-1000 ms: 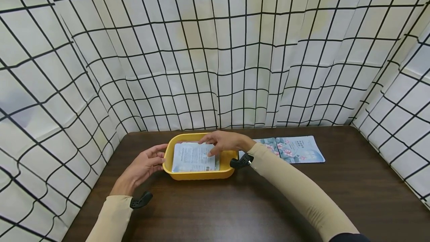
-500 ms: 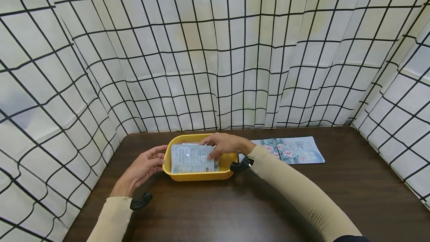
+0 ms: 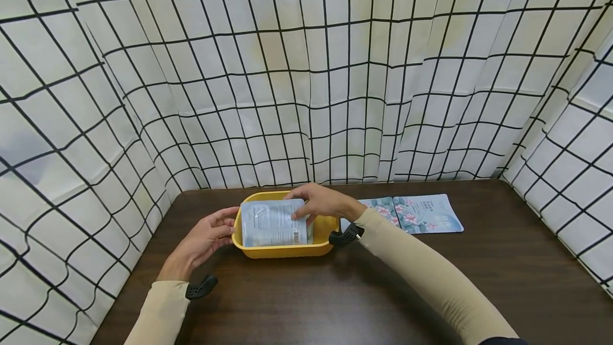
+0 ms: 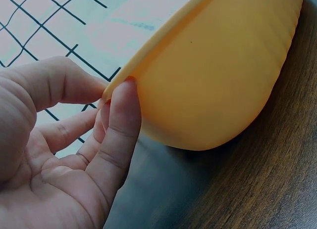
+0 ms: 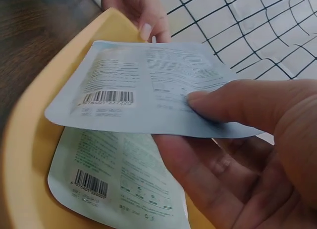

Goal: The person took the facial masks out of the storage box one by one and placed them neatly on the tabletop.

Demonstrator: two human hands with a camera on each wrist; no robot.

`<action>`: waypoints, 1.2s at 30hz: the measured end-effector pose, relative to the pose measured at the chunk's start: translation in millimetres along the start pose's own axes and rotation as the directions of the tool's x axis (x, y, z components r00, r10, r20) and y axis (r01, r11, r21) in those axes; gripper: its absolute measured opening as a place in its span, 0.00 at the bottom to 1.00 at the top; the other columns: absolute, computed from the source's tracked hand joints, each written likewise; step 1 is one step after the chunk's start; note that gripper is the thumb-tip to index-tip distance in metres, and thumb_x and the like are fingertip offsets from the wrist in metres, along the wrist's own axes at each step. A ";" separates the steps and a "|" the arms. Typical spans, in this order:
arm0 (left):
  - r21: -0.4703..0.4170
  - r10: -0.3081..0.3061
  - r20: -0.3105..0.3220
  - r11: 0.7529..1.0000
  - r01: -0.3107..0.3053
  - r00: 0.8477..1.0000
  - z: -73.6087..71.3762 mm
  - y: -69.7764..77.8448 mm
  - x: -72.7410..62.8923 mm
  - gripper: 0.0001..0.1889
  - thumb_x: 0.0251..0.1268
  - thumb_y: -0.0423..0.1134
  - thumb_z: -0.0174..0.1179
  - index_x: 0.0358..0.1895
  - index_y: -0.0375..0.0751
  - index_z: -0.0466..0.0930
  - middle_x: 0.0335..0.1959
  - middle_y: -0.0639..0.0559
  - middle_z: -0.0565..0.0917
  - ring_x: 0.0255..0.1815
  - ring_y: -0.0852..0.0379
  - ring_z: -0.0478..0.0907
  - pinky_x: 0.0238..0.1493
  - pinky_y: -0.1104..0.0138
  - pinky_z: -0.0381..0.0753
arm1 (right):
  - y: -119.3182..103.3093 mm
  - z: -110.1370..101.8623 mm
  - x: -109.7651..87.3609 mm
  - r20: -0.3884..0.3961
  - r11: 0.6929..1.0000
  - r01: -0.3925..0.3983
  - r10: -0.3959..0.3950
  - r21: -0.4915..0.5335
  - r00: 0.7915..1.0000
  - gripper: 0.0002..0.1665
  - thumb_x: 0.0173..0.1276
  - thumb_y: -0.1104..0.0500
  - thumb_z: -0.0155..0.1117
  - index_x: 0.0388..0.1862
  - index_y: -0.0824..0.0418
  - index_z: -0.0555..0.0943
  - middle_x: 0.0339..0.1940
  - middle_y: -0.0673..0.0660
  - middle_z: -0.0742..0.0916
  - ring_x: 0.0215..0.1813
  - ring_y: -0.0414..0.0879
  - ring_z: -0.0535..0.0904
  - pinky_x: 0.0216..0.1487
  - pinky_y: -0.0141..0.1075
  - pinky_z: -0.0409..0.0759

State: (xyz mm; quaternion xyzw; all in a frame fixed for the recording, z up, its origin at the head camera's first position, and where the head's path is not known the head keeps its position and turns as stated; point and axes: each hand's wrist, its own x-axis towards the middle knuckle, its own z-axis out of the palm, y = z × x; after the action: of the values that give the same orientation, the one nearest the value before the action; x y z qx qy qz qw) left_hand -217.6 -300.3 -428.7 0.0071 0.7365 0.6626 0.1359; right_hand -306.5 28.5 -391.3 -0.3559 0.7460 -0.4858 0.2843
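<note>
A yellow plastic tray sits on the dark table. At its left end my left hand pinches the rim, thumb and fingers on either side of the tray wall. My right hand holds a flat light-blue sheet mask packet by its right edge, thumb on top and fingers beneath. The packet's printed back with a barcode faces up, and it is raised above the tray floor. Below it in the tray lies a pale green packet, partly covered.
Right of the tray, a blue packet with pink flowers lies flat on the table. Beside it another flowered packet is partly hidden by my right forearm. A white curtain with black grid lines surrounds the table.
My right hand has gone from reaching over the packets to gripping the top light-blue sheet mask packet, which has been lifted and shifted slightly left. My left hand stays at the tray rim.
</note>
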 end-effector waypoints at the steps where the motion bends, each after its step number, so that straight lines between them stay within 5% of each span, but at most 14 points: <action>1: 0.001 0.003 0.004 1.000 -0.003 1.000 -0.1 -0.1 0.0 0.34 0.71 0.29 0.57 0.79 0.39 0.57 0.50 0.48 0.78 0.45 0.56 0.81 0.46 0.66 0.84 | -0.8 -0.8 -0.8 -0.013 1.000 0.004 -0.004 0.008 1.000 0.22 0.68 0.64 0.70 0.60 0.55 0.83 0.51 0.55 0.86 0.45 0.50 0.86 0.42 0.46 0.88; 16: 0.014 0.001 0.001 1.000 -0.001 1.000 0.4 1.1 -1.0 0.34 0.72 0.30 0.56 0.79 0.39 0.56 0.53 0.43 0.78 0.47 0.54 0.80 0.48 0.66 0.84 | -8.0 -16.5 -21.3 -0.164 0.991 0.024 -0.002 0.133 0.986 0.20 0.65 0.62 0.74 0.56 0.57 0.84 0.50 0.59 0.87 0.45 0.55 0.87 0.43 0.48 0.88; 36: 0.014 0.007 0.017 1.000 -0.008 1.000 -0.7 2.9 -3.8 0.35 0.74 0.32 0.58 0.80 0.37 0.54 0.55 0.40 0.78 0.47 0.52 0.81 0.48 0.67 0.85 | -13.1 -33.7 -64.5 -0.246 0.968 0.097 -0.038 0.232 0.969 0.23 0.66 0.65 0.72 0.60 0.64 0.80 0.49 0.63 0.87 0.45 0.55 0.87 0.41 0.49 0.88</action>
State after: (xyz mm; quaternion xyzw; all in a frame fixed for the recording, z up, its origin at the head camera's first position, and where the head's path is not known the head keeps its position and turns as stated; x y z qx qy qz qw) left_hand -214.6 -301.3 -425.1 0.0163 0.7399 0.6579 0.1396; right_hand -291.3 94.6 -361.7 -0.2826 0.6974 -0.6220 0.2168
